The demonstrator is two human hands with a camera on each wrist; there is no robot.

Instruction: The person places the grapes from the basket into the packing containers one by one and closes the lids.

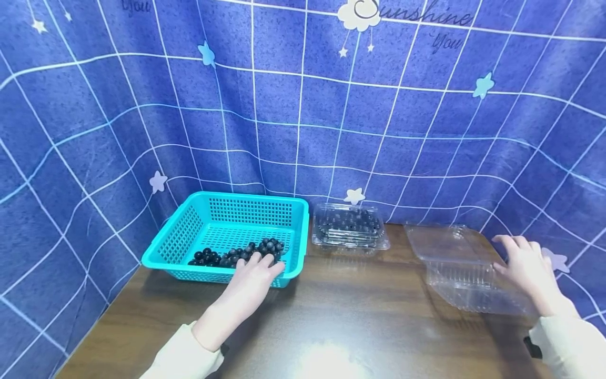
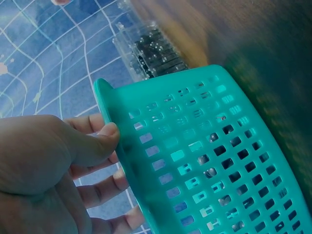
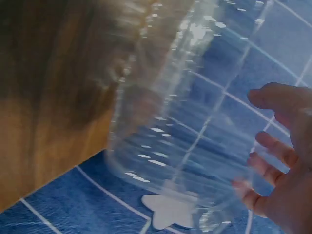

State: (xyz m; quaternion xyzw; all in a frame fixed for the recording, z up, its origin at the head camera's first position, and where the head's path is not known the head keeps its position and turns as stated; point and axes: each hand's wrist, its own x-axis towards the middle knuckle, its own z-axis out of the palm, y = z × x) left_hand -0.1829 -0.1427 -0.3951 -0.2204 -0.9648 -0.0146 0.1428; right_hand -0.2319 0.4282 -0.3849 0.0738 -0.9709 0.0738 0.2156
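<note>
My left hand (image 1: 255, 276) is at the front rim of a turquoise perforated basket (image 1: 303, 237), fingers spread above dark round berries (image 1: 227, 258) lying along its front side. In the left wrist view the thumb (image 2: 108, 136) is by the basket's rim, with the other fingers loosely bent beyond it. Over at the right, my right hand (image 1: 527, 266) hovers beside an unfolded clear plastic clamshell box (image 1: 459, 279). Its fingers (image 3: 265, 168) are parted and relaxed with nothing between them; whether they touch the thin plastic I cannot tell.
A closed clear clamshell box (image 1: 350, 226) filled with dark berries stands right of the basket, near the back edge. All of it sits on a brown wooden table (image 1: 350, 310). A blue gridded curtain (image 1: 331, 105) hangs close behind and at both sides.
</note>
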